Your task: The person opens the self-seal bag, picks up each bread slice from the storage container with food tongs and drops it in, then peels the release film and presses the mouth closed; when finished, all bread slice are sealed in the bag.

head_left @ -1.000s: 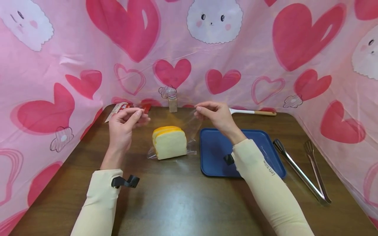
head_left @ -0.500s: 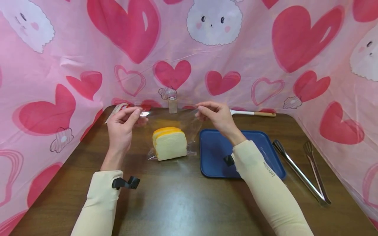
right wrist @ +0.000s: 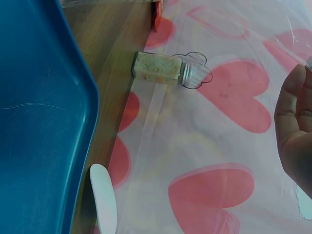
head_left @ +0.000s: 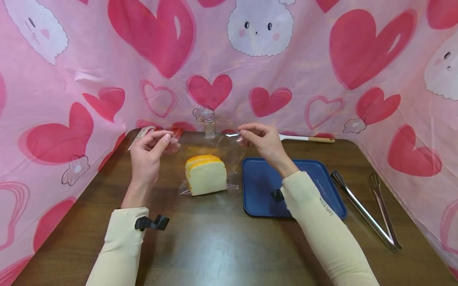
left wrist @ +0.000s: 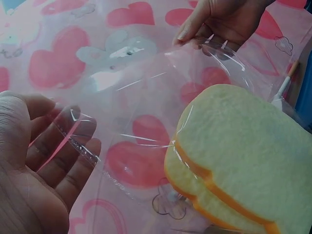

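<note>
A clear plastic bag stands stretched between the two hands, with bread slices inside its lower part on the table. My left hand pinches the bag's upper left corner between thumb and forefinger. At the upper right corner, my right hand pinches the film the same way. In the left wrist view the bread shows at least two pale slices with orange crust, and the right hand appears beyond the film. Only part of the right hand shows in the right wrist view.
Right of the bread lies a blue tray. Metal tongs rest beside it. A glass spice jar stands at the back, with a red packet to its left. A white utensil with a wooden handle lies behind the tray.
The hands have barely moved and keep their pinch on the bag. Glints on the clear film have shifted from near the left hand to near the right.
</note>
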Tool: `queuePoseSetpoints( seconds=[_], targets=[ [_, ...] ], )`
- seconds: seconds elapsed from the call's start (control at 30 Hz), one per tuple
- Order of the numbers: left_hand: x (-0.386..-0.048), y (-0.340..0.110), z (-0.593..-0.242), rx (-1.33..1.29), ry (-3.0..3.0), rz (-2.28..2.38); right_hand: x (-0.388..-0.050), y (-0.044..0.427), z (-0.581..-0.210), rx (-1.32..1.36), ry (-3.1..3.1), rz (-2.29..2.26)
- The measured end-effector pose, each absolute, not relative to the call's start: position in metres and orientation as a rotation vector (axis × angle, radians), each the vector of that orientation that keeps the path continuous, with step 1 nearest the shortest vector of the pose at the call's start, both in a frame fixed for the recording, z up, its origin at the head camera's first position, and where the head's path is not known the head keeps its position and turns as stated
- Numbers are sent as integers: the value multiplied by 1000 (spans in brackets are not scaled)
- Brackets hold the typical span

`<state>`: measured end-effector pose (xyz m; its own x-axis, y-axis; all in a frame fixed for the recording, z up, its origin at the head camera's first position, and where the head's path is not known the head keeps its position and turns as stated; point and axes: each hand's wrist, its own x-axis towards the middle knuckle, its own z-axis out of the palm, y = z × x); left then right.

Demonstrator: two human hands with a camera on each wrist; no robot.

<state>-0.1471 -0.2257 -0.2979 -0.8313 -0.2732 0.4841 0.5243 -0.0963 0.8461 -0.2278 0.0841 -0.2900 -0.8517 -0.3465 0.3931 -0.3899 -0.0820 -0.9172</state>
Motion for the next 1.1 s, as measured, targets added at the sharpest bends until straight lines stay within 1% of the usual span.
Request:
queuePoseSetpoints(
  seconds=[0.43, 0.77, 1.1],
  targets=[
    [-147, -227, -296, -269, -1703, -1953, -228, 92, -289, 845, -2118, 2134],
    [-146, -236, -295, -416, -1728, -1953, -230, 90, -289, 873, -2089, 2145],
    [-145, -237, -293, -390, -1752, -1923, -228, 93, -290, 929, -2012, 2230]
  ],
)
